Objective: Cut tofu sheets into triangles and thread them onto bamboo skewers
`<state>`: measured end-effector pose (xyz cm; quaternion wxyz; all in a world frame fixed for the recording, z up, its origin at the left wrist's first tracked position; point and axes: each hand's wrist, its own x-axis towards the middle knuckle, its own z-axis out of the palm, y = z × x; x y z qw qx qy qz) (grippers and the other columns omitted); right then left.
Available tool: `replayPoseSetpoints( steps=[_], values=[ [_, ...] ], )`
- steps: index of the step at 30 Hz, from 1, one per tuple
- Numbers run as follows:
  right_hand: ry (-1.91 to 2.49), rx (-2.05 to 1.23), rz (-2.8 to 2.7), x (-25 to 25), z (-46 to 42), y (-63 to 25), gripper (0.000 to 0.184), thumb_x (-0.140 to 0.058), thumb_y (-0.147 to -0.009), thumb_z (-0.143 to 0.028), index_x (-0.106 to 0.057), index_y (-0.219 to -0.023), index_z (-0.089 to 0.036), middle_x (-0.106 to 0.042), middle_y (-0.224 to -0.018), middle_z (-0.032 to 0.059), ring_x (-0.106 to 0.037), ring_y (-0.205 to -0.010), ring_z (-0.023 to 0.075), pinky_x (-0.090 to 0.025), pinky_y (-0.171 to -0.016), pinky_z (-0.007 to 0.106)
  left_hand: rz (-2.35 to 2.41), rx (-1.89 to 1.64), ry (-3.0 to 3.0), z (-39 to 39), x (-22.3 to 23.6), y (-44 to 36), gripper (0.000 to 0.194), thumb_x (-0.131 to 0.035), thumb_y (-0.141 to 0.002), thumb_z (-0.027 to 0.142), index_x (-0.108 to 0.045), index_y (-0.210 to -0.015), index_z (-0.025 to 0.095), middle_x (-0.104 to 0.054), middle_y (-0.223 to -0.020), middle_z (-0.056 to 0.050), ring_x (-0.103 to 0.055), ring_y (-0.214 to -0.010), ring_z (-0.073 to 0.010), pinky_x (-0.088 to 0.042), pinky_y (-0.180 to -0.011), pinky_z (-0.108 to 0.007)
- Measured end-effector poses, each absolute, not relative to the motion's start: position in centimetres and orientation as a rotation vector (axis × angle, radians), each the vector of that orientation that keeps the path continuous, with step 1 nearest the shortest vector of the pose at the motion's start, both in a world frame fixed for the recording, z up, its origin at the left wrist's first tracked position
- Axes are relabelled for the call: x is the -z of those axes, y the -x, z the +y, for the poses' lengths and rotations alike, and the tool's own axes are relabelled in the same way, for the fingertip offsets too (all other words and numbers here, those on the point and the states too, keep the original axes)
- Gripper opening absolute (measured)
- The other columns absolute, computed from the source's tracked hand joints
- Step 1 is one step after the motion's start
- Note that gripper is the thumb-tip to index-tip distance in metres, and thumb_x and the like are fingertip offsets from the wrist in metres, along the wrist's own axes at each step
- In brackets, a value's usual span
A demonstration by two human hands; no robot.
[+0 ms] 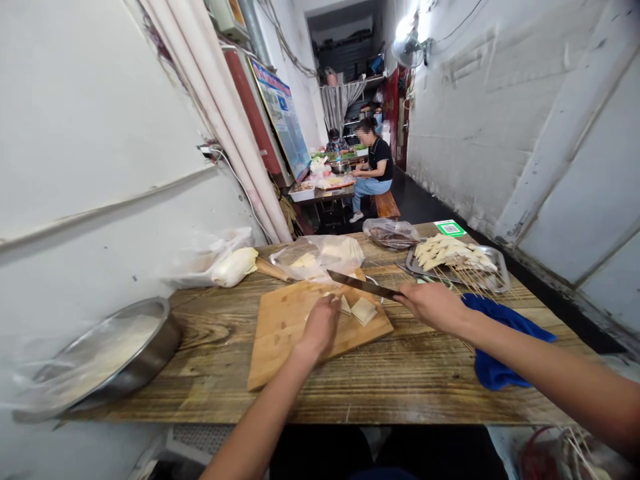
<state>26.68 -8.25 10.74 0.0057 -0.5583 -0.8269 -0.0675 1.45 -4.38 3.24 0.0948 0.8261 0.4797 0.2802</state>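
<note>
My right hand [434, 305] is closed around the handle end of a long kitchen knife [364, 285], its blade pointing left above a wooden cutting board [280, 333]. Over the board, the fingers of my left hand [321, 325] curl down onto pale cut tofu sheets, which they partly hide. Just right of those fingers lies a small square stack of tofu sheets [363, 311]. Behind the board, a clear plastic bag [320, 257] holds more pale sheets.
A metal basin [125, 360] stands at the left, near a cabbage [235, 267]. At the right are a metal tray [503, 270] of skewered pale pieces [450, 253], a blue cloth [500, 360] and a bag of dark food [393, 233]. A person [375, 167] sits farther back.
</note>
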Motion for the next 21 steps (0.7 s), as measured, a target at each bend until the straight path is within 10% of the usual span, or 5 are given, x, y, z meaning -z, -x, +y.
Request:
replayPoseSetpoints(
  steps=[8, 21],
  values=[
    [1.700, 0.340, -2.635, -11.0, -8.4, -26.5, 0.034, -0.027, -0.093, -0.037, -0.055, -0.091, -0.018, -0.067, -0.072, 0.0062, -0.063, -0.062, 0.0185, -0.031, -0.049, 0.023, 1.530, -0.439, -2.837, -5.8, -4.2, -6.9, 0.046, -0.055, -0.075, 0.042, -0.055, -0.111, 0.012, -0.063, -0.091, -0.016, -0.054, -0.090, -0.0318, -0.038, -0.079, -0.048],
    [1.723, 0.278, -2.583, -11.4, -9.0, -26.7, 0.033, -0.028, -0.093, -0.038, -0.055, -0.088, -0.019, -0.066, -0.074, 0.0053, -0.062, -0.064, 0.0176, -0.029, -0.050, 0.023, 1.318, -0.074, -2.814, -6.9, -5.3, -6.6, 0.018, -0.054, -0.073, 0.024, -0.062, -0.088, 0.017, -0.063, -0.085, -0.011, -0.058, -0.083, -0.0267, -0.039, -0.080, -0.043]
  ],
)
